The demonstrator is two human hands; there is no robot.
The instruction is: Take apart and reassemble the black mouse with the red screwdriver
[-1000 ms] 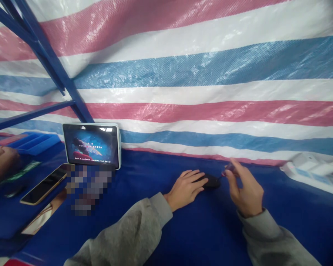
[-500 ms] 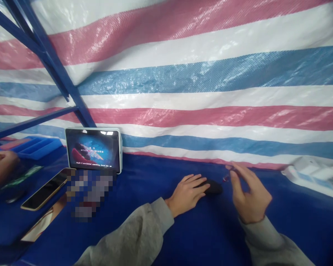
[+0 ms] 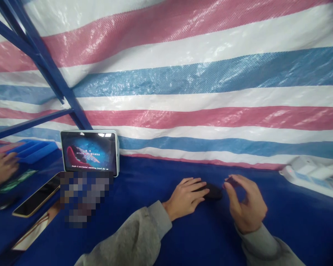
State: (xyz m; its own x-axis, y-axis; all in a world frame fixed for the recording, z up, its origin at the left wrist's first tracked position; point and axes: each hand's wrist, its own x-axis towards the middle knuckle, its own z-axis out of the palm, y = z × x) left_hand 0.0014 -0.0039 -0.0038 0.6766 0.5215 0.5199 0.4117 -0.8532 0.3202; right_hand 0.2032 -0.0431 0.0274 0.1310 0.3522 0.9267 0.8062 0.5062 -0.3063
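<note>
A dark, rounded object [image 3: 215, 191], shaped like a computer mouse, lies on the blue table cover. My left hand [image 3: 186, 197] rests over its left side, fingers stretched out and slightly spread; part of the object is hidden beneath them. Just to its right, my right hand [image 3: 245, 203] is raised with thumb and forefinger brought together in a pinch. Something small and dark shows at those fingertips, too blurred to name. Grey sleeves cover both of my forearms.
A tablet [image 3: 90, 152] stands upright at the back left, with a phone [image 3: 39, 194] lying nearby. Another person's hand [image 3: 2, 170] is beside a blue compartment tray [image 3: 39, 150]. White plastic equipment [image 3: 313, 177] sits at the right. Striped sheeting [image 3: 199, 81] hangs behind.
My right hand has come down and slightly left, nearer the dark object. My left hand stays on that object. The other person's hand has shifted, and the view has turned slightly.
</note>
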